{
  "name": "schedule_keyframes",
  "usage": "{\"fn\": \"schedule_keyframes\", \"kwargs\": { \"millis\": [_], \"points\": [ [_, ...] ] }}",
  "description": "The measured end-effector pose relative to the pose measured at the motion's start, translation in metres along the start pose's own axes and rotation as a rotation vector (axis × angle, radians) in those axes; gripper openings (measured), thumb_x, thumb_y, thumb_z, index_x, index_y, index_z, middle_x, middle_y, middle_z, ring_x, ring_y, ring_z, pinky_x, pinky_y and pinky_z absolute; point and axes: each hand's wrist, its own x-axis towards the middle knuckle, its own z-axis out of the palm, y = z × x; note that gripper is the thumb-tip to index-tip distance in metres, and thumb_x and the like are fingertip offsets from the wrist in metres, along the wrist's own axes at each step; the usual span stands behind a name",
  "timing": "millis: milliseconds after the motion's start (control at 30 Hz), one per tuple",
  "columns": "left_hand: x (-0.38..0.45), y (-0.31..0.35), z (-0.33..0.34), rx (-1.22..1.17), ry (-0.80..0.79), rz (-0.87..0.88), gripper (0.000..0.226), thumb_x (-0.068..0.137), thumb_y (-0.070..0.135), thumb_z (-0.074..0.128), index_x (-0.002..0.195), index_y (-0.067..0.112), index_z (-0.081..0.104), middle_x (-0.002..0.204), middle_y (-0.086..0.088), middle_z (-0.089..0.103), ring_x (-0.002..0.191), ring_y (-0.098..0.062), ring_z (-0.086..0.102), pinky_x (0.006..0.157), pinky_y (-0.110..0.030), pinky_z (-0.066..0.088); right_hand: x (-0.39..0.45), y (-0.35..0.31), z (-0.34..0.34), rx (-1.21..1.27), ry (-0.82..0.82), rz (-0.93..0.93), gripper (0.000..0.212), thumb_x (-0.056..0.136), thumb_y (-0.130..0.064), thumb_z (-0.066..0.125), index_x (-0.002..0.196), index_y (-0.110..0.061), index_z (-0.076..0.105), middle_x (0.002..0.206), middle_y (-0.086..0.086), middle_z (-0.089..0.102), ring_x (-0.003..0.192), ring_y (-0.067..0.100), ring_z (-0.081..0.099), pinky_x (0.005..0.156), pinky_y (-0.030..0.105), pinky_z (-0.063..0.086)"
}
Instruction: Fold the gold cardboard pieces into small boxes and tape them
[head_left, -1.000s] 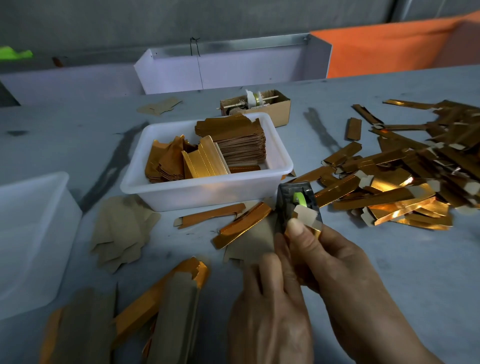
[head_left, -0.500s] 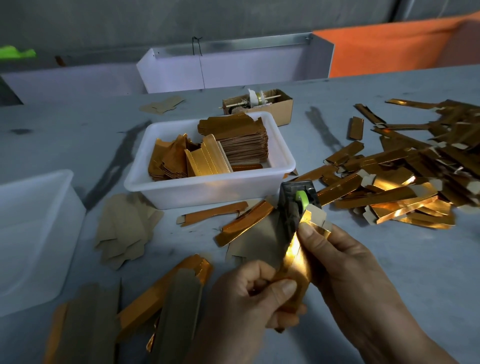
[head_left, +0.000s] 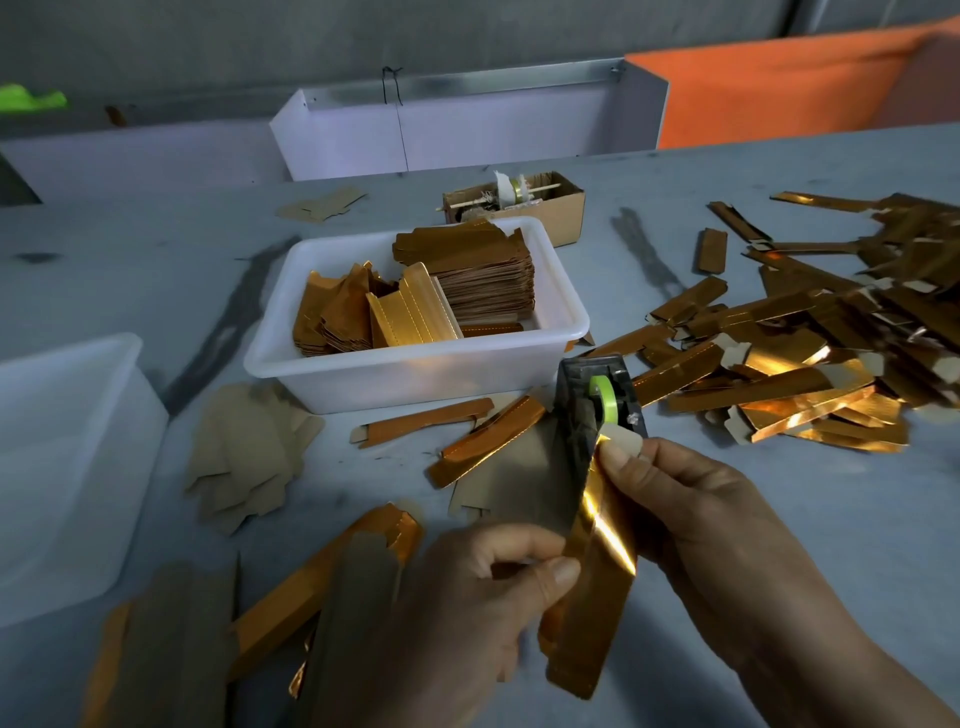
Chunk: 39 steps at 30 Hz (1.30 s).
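Nearest the camera, two bare hands hold one long, narrow gold cardboard box (head_left: 597, 587), folded flat-sided and tilted so its far end points away. The left hand (head_left: 467, 613) pinches the box's near half between thumb and curled fingers. The right hand (head_left: 701, 519) grips its far end, thumb pressed on top just below a pale end flap. That flap sits right against a dark tape dispenser (head_left: 597, 405) with a green roll of tape (head_left: 603, 397), standing on the grey table (head_left: 779, 519). At the lower left edge lie several folded gold boxes (head_left: 322, 587), brown side partly up. Beside them to the left is a translucent plastic tub (head_left: 62, 467). Farther on, a fan of flat brown card blanks (head_left: 249, 457) rests on the table, near two loose gold strips (head_left: 457, 431). Behind those stands a white plastic bin (head_left: 415, 374) holding stacks of unfolded gold blanks (head_left: 467, 280). To the right spreads a large loose heap of finished gold boxes (head_left: 805, 364). Beyond the bin sits a small brown carton (head_left: 545, 213) with spools on a stick. At the table's far edge stand a white metal tray (head_left: 467, 130) and an orange panel (head_left: 779, 83).
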Motion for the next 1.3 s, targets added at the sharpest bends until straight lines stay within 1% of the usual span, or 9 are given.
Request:
{"fn": "schedule_keyframes", "kwargs": {
  "millis": [100, 233, 400, 533, 900, 1033, 1100, 1200, 1300],
  "points": [
    [0.005, -0.001, 0.005, -0.283, -0.024, -0.14, 0.011, 0.073, 0.017, 0.072, 0.073, 0.027, 0.077, 0.076, 0.004, 0.073, 0.061, -0.01, 0.07, 0.055, -0.019, 0.053, 0.002, -0.005, -0.002, -0.138, 0.067, -0.071, 0.028, 0.064, -0.043, 0.057, 0.063, -0.017, 0.068, 0.057, -0.006, 0.061, 0.055, 0.005, 0.059, 0.054, 0.019, 0.046],
    [0.008, -0.006, 0.015, -0.386, 0.021, -0.136, 0.02, 0.052, 0.032, 0.071, 0.071, 0.028, 0.076, 0.075, 0.002, 0.074, 0.074, -0.019, 0.073, 0.062, -0.025, 0.058, 0.001, -0.011, -0.002, -0.24, 0.102, -0.162, 0.038, 0.067, -0.048, 0.052, 0.074, -0.014, 0.066, 0.06, -0.007, 0.062, 0.058, 0.004, 0.06, 0.049, 0.014, 0.045],
    [0.012, -0.007, 0.004, -0.48, 0.29, -0.092, 0.013, 0.072, 0.019, 0.066, 0.062, 0.023, 0.074, 0.073, -0.007, 0.074, 0.067, -0.017, 0.072, 0.057, -0.026, 0.057, 0.011, -0.017, -0.036, -0.233, 0.32, -0.209, 0.017, 0.084, -0.041, 0.05, 0.091, -0.032, 0.064, 0.09, -0.014, 0.063, 0.096, 0.01, 0.06, 0.067, 0.02, 0.041],
    [0.017, -0.009, 0.002, -0.528, 0.384, -0.127, 0.024, 0.079, 0.009, 0.065, 0.059, 0.02, 0.074, 0.072, -0.008, 0.073, 0.066, -0.016, 0.072, 0.061, -0.03, 0.056, 0.018, 0.004, -0.045, -0.398, 0.245, -0.082, 0.014, 0.091, -0.026, 0.055, 0.08, -0.03, 0.063, 0.086, -0.018, 0.057, 0.085, 0.004, 0.05, 0.066, 0.022, 0.034],
    [0.023, 0.001, 0.029, -0.554, 0.235, -0.153, 0.01, 0.088, 0.014, 0.061, 0.088, 0.006, 0.068, 0.09, -0.014, 0.071, 0.072, -0.017, 0.072, 0.061, -0.024, 0.056, 0.024, 0.011, -0.024, -0.365, 0.198, 0.036, 0.016, 0.088, -0.024, 0.06, 0.076, -0.016, 0.068, 0.081, 0.001, 0.068, 0.08, 0.012, 0.061, 0.057, 0.02, 0.037],
    [0.026, 0.005, 0.041, -0.535, 0.177, -0.14, 0.014, 0.089, 0.017, 0.06, 0.097, 0.007, 0.065, 0.099, -0.014, 0.07, 0.072, -0.015, 0.072, 0.061, -0.022, 0.056, 0.025, 0.01, -0.019, -0.399, 0.224, -0.026, 0.016, 0.089, -0.016, 0.057, 0.076, -0.013, 0.065, 0.097, -0.016, 0.057, 0.083, 0.005, 0.055, 0.052, 0.011, 0.038],
    [0.028, 0.007, 0.048, -0.527, 0.17, -0.138, 0.013, 0.089, 0.017, 0.06, 0.097, 0.009, 0.066, 0.1, -0.012, 0.07, 0.073, -0.013, 0.072, 0.06, -0.02, 0.055, 0.023, 0.01, -0.018, -0.329, 0.209, -0.067, 0.018, 0.089, -0.014, 0.056, 0.074, -0.014, 0.066, 0.103, -0.017, 0.056, 0.084, 0.002, 0.055, 0.055, 0.012, 0.039],
    [0.032, 0.004, 0.052, -0.545, 0.181, -0.14, 0.009, 0.089, 0.014, 0.06, 0.094, 0.009, 0.066, 0.096, -0.011, 0.071, 0.075, -0.014, 0.072, 0.06, -0.021, 0.056, 0.018, 0.005, -0.02, 0.021, 0.121, -0.012, 0.019, 0.087, -0.02, 0.053, 0.078, -0.014, 0.068, 0.083, -0.005, 0.071, 0.078, 0.005, 0.067, 0.073, 0.025, 0.049],
    [0.035, 0.001, 0.048, -0.634, 0.183, -0.164, 0.009, 0.089, 0.012, 0.06, 0.093, 0.005, 0.065, 0.094, -0.016, 0.071, 0.077, -0.018, 0.073, 0.061, -0.023, 0.056, 0.014, 0.006, -0.024, -0.128, 0.173, -0.059, 0.019, 0.088, -0.023, 0.057, 0.081, -0.012, 0.07, 0.123, -0.017, 0.057, 0.114, 0.006, 0.047, 0.101, 0.037, 0.032]
  ]
}}
